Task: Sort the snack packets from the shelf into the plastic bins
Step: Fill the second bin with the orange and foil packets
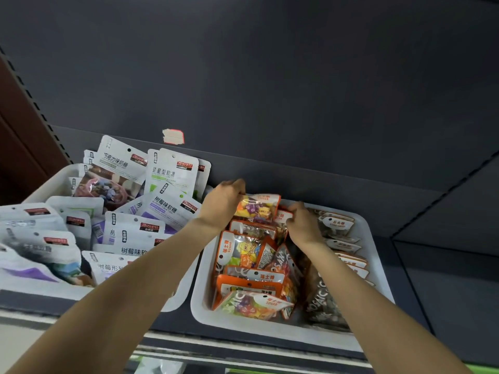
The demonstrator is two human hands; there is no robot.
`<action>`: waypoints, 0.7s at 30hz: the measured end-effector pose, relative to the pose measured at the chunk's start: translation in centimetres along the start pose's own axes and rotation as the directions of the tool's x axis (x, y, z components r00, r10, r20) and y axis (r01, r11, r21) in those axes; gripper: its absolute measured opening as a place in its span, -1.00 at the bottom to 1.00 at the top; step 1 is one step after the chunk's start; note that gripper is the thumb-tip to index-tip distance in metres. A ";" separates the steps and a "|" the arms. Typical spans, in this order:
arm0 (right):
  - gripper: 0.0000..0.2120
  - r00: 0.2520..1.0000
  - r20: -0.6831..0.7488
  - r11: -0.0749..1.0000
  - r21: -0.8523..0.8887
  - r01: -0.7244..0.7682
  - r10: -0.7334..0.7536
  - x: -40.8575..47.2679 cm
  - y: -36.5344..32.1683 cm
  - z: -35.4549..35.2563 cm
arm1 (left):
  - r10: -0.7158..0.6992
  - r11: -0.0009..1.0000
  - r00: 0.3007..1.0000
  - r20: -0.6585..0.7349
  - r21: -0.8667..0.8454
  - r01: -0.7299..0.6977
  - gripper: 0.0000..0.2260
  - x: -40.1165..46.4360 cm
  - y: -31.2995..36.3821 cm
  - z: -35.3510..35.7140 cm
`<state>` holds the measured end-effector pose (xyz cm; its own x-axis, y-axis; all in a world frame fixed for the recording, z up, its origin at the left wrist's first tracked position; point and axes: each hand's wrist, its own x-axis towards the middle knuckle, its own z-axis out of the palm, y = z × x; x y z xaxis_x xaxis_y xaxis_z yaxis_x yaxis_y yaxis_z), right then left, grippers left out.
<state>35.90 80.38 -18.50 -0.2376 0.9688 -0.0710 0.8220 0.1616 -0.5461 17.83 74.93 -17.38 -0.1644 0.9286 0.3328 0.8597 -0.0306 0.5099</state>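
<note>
While gripped between both hands, orange candy packet (258,209) above right bin (378,265), left hand (222,203), right hand (303,225)

We see two white plastic bins (201,314) side by side on the dark shelf (324,184): the left white bin (43,187) heaped with white snack pouches (170,171), the right holding orange-edged clear candy packets (243,252) and dark-filled packets (337,225) standing in rows
</note>
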 end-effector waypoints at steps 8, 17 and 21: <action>-0.70 0.986 0.156 0.987 -0.142 0.081 -0.059 -0.4 0.1 2.0 | -0.038 0.999 0.996 -0.081 0.010 0.039 -0.83 -0.4 0.0 0.0; -0.81 0.991 0.119 0.972 -0.214 0.091 -0.067 0.1 -0.1 3.4 | -0.055 0.998 0.997 -0.057 0.009 0.056 -0.86 -0.8 -0.5 -0.1; -0.92 0.988 0.125 0.981 -0.161 0.113 -0.093 -0.7 0.3 2.4 | -0.075 0.997 0.997 -0.033 -0.029 0.074 -0.86 -0.6 -0.2 -0.3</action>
<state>35.09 79.30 -20.64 -0.3757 0.9185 -0.1233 0.8625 0.2978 -0.4091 17.64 74.30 -17.47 -0.2440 0.9155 0.3198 0.8310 0.0274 0.5556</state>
